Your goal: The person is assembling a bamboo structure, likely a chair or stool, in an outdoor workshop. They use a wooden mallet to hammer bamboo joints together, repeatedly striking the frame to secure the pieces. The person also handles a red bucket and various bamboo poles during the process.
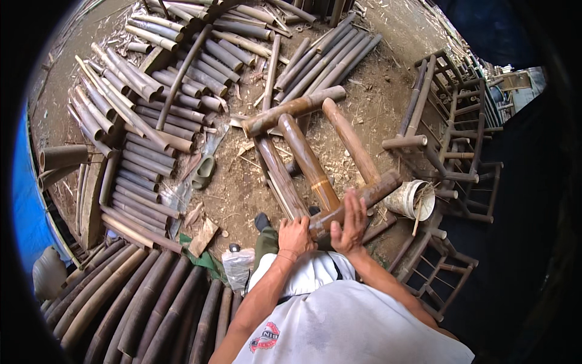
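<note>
Left hand (295, 235) clamped on bamboo frame (315, 164), right hand (351, 221) open-palmed against crossbar (364, 197); best pressed squarely, frame steadied.

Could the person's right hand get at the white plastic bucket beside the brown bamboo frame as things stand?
Probably yes: the right hand rests on the brown bamboo frame, and the white plastic bucket sits just right of it, nothing between.
</note>
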